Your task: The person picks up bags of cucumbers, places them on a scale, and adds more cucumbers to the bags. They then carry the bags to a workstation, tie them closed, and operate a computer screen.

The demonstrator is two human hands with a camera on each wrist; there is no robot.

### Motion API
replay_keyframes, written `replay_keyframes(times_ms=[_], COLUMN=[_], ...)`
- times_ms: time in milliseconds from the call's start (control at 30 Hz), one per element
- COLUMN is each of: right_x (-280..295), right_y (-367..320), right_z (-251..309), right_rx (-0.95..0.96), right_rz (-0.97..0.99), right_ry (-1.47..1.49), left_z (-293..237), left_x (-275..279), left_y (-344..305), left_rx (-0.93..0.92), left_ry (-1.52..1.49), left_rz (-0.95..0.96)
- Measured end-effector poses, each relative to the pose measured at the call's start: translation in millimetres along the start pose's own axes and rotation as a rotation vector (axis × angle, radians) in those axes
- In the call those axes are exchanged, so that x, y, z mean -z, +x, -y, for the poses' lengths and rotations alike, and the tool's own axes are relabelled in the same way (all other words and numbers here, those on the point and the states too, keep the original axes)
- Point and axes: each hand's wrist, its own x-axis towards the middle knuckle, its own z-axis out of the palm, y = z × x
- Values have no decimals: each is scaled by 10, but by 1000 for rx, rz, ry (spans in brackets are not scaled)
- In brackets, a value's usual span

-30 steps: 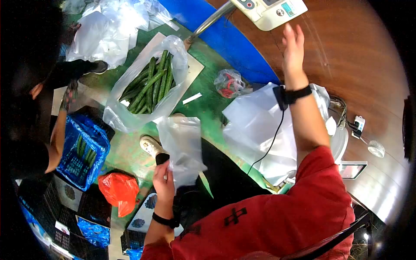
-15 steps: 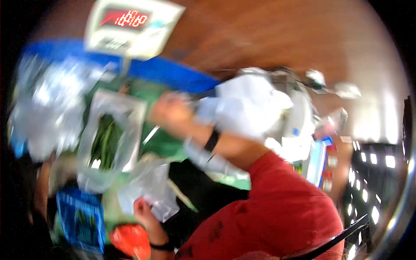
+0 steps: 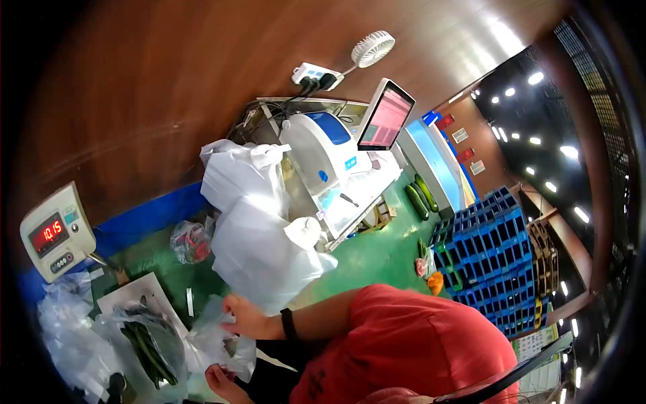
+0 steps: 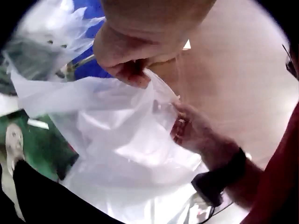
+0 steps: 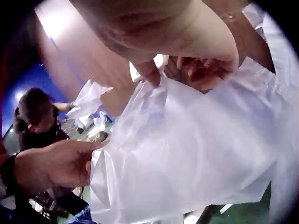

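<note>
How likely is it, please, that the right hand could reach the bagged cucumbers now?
Probably not readily: the right hand pinches a bag, which lies between it and the bagged cucumbers.

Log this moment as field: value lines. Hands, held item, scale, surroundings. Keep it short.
held item: plastic bag, translucent
left hand: pinches the bag's edge
right hand: pinches the bag's edge, other spot
scale: red digits, 10.15
cucumbers: in a clear sack at the scale's plate
white plastic: heaped beside the right hand
screen: lit, pinkish
fan: beyond the screen; whether running, can't tell
crates: blue, stacked
second person: in right wrist view
</note>
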Motion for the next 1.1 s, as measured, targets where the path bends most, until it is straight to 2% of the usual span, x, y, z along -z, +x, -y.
replay_keyframes(times_ms=[33, 67, 100, 167, 233, 267, 300, 333, 367, 400, 467, 500, 533, 567, 600, 633, 667, 700, 733, 767, 800, 833, 867, 900, 967, 1000, 1033, 1067, 1100], right_x=[-13, -52, -112, -184, -259, -263, -273, -272, -212, -106, -34, -90, -132, 19, -94, -196, -681, -672, -983, -1184, -1611, -1753, -1855, -1968, -2299, -2459, -2632, -2783, -2942], right_y=[-21, -71, -142, -365, -392, -376, -366, -357, -314, -237, -17, 121, 251, 385, 427, 421, 218, 371, 378, 269, 272, 258, 222, 280, 531, 705, 923, 1113, 1303], right_z=[-47, -148, -233, -177, -176, -176, -174, -171, -145, -97, -179, -420, -807, -650, -776, -707, -623, -760, -1021, -790, -587, -466, -259, -88, -28, -19, -5, 92, 215], right_rx=[2, -122, -245, 52, -184, -184, -127, -74, -79, -5, 100, 64, 113, -57, -162, -205, -60, -114, -783, -887, -874, -835, -747, -642, -344, -110, 119, 266, 410], right_rz=[-9, 300, 613, 694, 844, 844, 726, 610, 616, 522, 337, 260, -38, 147, 201, 216, 338, 470, 725, 696, 910, 1091, 1249, 1392, 1305, 1047, 778, 638, 493], right_ry=[6, 10, 12, 93, 271, 273, 231, 191, 194, -4, -331, -606, -357, -519, -525, -383, -372, 157, 341, 368, 283, 322, 219, 120, 43, 33, 36, 25, 16], left_z=[21, 32, 59, 63, 43, 24, 18, 125, 365, 620, 1049, 1345, 1691, 2141, 1763, 1716, 1134, 943, 1420, 1887, 2353, 3460, 3164, 3104, 2994, 2643, 2775, 2972, 2795], left_x=[47, 73, 58, -32, -84, -96, -78, 48, 300, 579, 1196, 1571, 1980, 2455, 2293, 2250, 2397, 1944, 2228, 2493, 2747, 3221, 3083, 3099, 3146, 3052, 3149, 3321, 3317], left_y=[16, 31, 35, -48, -142, -146, -148, -72, 103, 274, 459, 476, 415, 259, 36, -139, -713, -519, -678, -829, -1006, -1314, -1415, -1503, -1614, -1506, -1552, -1597, -1453], left_rx=[86, 174, 169, 196, 191, 172, 153, 156, 52, -50, -54, -33, -6, 8, 151, 195, 329, 315, 421, 576, 750, 849, 642, 669, 836, 734, 681, 594, 435], left_ry=[-90, -180, -178, -357, -371, -285, -199, -196, -111, -22, 115, 199, 306, 431, 80, -169, -532, -549, -293, -24, 207, 363, -101, -113, 79, 48, 84, -13, -213], left_rz=[-24, -48, -47, 320, 380, 270, 159, 156, 108, 58, -182, -326, -463, -585, -672, -813, -641, -934, -1057, -1167, -1263, -1314, -1515, -1542, -1690, -1788, -1774, -1798, -1821])
